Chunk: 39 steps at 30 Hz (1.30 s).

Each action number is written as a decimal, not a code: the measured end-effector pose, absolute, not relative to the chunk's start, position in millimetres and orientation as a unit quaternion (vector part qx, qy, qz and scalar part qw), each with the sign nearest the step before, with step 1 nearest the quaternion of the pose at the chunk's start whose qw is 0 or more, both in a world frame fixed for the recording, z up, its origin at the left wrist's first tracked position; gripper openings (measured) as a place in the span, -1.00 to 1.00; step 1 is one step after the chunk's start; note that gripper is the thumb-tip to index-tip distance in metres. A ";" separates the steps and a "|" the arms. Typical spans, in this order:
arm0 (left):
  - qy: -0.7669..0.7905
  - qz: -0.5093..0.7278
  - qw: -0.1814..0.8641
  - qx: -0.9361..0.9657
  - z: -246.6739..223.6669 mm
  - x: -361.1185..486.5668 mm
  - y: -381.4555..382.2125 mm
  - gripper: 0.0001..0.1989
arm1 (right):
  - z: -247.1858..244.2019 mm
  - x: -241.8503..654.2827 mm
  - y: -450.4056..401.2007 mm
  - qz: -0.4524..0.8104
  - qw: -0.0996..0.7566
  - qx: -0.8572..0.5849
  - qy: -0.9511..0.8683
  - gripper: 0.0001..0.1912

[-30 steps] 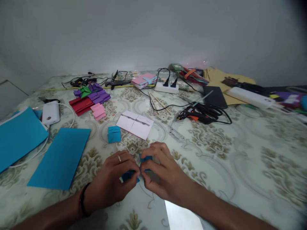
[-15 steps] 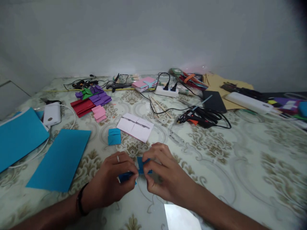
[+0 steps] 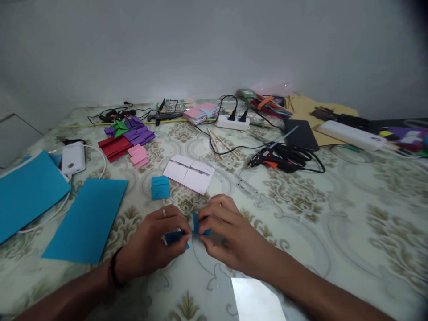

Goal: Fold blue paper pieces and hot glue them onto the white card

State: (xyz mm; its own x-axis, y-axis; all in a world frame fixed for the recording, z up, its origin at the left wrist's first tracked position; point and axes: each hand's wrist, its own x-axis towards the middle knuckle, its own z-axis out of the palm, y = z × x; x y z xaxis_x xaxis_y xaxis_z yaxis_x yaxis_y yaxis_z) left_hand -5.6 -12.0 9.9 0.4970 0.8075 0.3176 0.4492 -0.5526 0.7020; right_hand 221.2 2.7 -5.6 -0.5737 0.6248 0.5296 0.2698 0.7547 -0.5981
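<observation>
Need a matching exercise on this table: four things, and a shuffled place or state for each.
1. White plastic power strip
2. Small folded pink papers
3. Small dark blue paper
4. Black glue gun with orange trigger

A. Pinched by left hand and right hand
B. Shows a red light
C. Holds two black plugs
D. Beside folded red paper

Pairs: 1-C, 2-D, 3-A, 4-B

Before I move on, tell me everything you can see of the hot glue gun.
The glue gun lies on the patterned cover, nozzle pointing left. Its body looks like black plastic, with an orange trigger and a small red light showing. A pale, translucent stick juts from its back, up and right, overlapping the dark flat pad in view. Black cable loops beside the handle. Neither the left hand nor the right hand touches it.
</observation>
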 end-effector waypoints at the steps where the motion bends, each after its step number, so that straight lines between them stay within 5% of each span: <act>1: 0.383 0.324 0.279 0.819 9.7 -5.5 -11.9 -0.85 | -5.8 220.8 2.5 0.232 0.383 -0.260 -0.856 -0.84; 39: 0.379 0.331 0.295 0.812 13.6 0.7 -19.3 -0.85 | 6.5 219.8 -3.9 0.188 0.387 -0.278 -0.859 -0.86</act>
State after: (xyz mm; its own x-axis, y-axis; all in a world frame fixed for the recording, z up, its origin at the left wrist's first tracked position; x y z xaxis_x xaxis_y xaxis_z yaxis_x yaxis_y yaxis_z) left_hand 0.7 -19.3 13.6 0.4940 0.8107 0.3142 0.4195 -0.5388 0.7306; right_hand 219.8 -3.9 6.5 -0.5460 0.6223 0.5609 0.3315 0.7754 -0.5375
